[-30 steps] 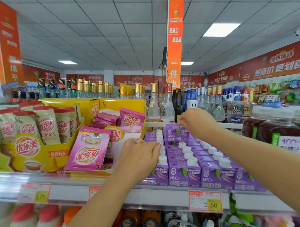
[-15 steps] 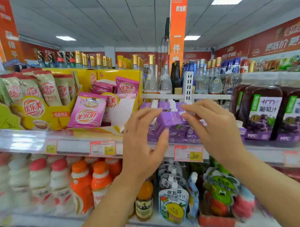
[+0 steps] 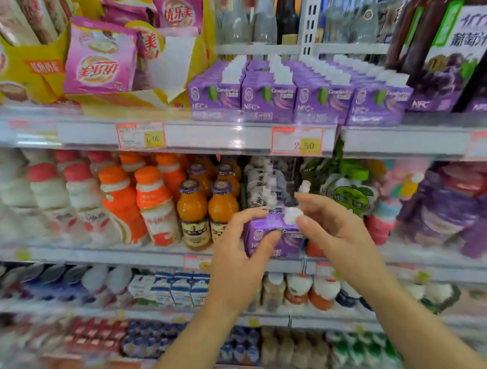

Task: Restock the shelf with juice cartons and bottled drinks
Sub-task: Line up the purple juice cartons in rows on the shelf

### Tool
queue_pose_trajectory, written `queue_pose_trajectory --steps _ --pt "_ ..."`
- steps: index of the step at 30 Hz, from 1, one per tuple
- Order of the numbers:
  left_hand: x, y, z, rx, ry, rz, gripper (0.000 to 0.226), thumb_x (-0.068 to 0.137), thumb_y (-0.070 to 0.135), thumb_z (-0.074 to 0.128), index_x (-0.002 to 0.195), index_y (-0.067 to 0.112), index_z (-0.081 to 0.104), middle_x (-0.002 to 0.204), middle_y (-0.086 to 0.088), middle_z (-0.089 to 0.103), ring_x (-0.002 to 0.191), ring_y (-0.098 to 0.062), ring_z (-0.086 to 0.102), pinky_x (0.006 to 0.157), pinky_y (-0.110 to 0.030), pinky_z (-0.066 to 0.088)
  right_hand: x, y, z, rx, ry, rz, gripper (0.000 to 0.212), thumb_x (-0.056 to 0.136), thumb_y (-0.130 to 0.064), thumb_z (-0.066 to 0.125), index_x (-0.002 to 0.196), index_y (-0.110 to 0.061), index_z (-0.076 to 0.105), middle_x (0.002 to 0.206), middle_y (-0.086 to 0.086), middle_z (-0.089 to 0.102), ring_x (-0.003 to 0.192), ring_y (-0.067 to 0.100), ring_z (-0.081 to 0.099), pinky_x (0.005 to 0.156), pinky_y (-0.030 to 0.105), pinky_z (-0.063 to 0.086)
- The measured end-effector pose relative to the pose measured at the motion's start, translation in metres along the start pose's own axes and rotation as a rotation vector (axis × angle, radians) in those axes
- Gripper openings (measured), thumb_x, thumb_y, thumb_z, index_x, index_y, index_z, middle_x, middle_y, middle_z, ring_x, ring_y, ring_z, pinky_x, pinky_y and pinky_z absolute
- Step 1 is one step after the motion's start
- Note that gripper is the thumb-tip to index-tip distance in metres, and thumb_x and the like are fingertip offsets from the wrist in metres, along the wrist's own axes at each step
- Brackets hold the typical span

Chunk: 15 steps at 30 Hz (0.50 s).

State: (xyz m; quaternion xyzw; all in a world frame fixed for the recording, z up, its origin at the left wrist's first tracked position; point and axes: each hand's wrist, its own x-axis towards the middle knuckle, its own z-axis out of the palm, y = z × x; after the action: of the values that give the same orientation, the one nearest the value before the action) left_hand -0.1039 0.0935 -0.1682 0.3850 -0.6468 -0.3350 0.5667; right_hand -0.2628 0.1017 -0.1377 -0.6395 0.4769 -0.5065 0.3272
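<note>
Purple juice carton (image 3: 273,236) held in mid-air below the matching carton row (image 3: 295,103) on the upper shelf (image 3: 224,135) — left hand (image 3: 240,256) wraps its body, right hand (image 3: 336,229) pinches the white cap (image 3: 293,215). Judged step: carton in transit; next, raise it upright into the row

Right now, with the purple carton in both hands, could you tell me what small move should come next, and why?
Probably lift the purple carton toward the matching carton rows on the upper shelf. The left hand grips its body, the right hand pinches its white cap, and it hangs level with the orange juice bottles, one shelf below its kind.
</note>
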Motion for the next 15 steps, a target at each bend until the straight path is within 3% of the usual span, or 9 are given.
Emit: queue_pose_trajectory --steps 4,8,12,15 --pt "-0.017 -0.011 0.004 -0.140 -0.027 -0.264 0.031 0.075 0.046 0.060 0.102 0.031 0.056 0.093 0.024 0.063 0.086 0.000 0.062 0.073 -0.017 0.049 -0.021 0.029 -0.003 0.158 -0.160 0.233 0.043 0.065 -0.028 0.072 0.108 -0.028 0.063 0.099 -0.009 0.073 0.094 0.011 0.068 0.080 0.021 0.054" --pt "-0.022 -0.030 0.000 -0.268 -0.203 -0.413 0.030 0.072 0.030 0.070 0.096 0.020 0.055 0.095 0.007 0.067 0.088 -0.010 0.067 0.068 -0.022 0.053 -0.032 0.037 -0.007 0.170 -0.099 0.295 0.037 0.067 -0.026 0.075 0.103 -0.024 0.068 0.096 -0.001 0.074 0.091 0.022 0.069 0.080 0.029 0.057" --pt "-0.017 -0.039 -0.013 -0.239 -0.339 -0.420 0.036 0.067 0.017 0.083 0.085 0.016 0.052 0.095 0.005 0.072 0.089 -0.013 0.069 0.066 -0.023 0.053 -0.035 0.037 -0.009 0.155 -0.086 0.326 0.036 0.068 -0.026 0.075 0.103 -0.024 0.068 0.094 0.001 0.074 0.089 0.029 0.067 0.079 0.040 0.055" --pt "-0.015 -0.038 -0.018 -0.226 -0.383 -0.419 0.036 0.063 0.020 0.076 0.085 0.011 0.049 0.095 0.012 0.072 0.091 -0.011 0.069 0.065 -0.022 0.052 -0.035 0.036 -0.008 0.156 -0.102 0.347 0.040 0.064 -0.027 0.072 0.103 -0.024 0.068 0.093 0.000 0.074 0.087 0.026 0.068 0.076 0.035 0.056"
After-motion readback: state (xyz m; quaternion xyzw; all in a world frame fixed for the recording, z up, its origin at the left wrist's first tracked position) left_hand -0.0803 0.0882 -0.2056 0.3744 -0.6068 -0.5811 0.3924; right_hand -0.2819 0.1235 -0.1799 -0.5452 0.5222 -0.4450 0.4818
